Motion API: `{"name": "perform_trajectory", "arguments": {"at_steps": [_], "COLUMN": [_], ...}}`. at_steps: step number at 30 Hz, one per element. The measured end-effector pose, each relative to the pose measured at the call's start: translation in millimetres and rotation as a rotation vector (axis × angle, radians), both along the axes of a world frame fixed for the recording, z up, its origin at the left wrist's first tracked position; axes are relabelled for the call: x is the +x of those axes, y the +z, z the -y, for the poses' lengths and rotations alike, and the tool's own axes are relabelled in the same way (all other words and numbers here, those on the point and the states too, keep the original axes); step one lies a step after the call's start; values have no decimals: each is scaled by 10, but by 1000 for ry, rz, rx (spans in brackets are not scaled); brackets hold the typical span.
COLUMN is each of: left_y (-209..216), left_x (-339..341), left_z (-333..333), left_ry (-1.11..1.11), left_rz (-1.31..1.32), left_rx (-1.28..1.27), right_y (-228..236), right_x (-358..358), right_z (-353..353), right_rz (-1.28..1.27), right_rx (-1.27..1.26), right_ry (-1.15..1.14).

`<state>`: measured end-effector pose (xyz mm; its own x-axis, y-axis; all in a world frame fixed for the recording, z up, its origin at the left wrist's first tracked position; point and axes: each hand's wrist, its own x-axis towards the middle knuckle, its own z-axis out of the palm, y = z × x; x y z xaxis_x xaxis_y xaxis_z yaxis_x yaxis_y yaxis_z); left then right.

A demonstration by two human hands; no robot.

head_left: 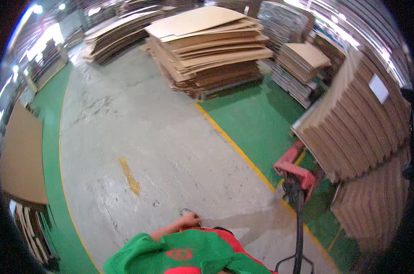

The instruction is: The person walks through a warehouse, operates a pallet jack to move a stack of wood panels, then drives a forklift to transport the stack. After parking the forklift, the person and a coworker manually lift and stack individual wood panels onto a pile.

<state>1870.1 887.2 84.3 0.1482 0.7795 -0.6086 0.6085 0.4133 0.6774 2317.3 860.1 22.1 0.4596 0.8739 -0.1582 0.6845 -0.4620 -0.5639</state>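
Observation:
My left hand (pixel 190 220) is held in front of my waist, its bare forearm coming out of a green sleeve. Its fingers look curled; whether anything is in them is hidden by the small, blurred view. A small shiny patch (pixel 184 212) shows just beyond the knuckles, seemingly on the floor. My right hand does not show. To the right stands a red pallet jack (pixel 294 169), its black handle (pixel 299 228) reaching toward me with a loop at the end. The jack's body meets a tall load of brown cardboard sheets (pixel 353 123) with a white paper on its side.
A grey walkway (pixel 138 123) with a yellow arrow (pixel 130 177) runs ahead between yellow lines and green floor strips. Large uneven cardboard stacks (pixel 211 50) stand at its far end. More cardboard (pixel 23 155) is along the left; wrapped stacks (pixel 284 25) are at the back right.

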Motion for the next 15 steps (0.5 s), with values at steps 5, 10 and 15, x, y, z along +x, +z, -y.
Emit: {"name": "perform_trajectory", "arguments": {"at_steps": [5,10,15], "left_y": [417,1003,1249], "left_x": [-2008,-3444,-5064], "left_z": [-435,-1034,-1241], "left_ry": [611,923,1216], "left_rz": [-94,141,185], "left_rx": [173,453,506], "right_y": [-495,-284,-49], "right_x": [-1465,-1678,-2795], "right_z": [-560,-2174,-4651], "right_rz": [-247,-134,170], "right_rx": [-477,-518,-21], "right_ry": [357,216,341]}}
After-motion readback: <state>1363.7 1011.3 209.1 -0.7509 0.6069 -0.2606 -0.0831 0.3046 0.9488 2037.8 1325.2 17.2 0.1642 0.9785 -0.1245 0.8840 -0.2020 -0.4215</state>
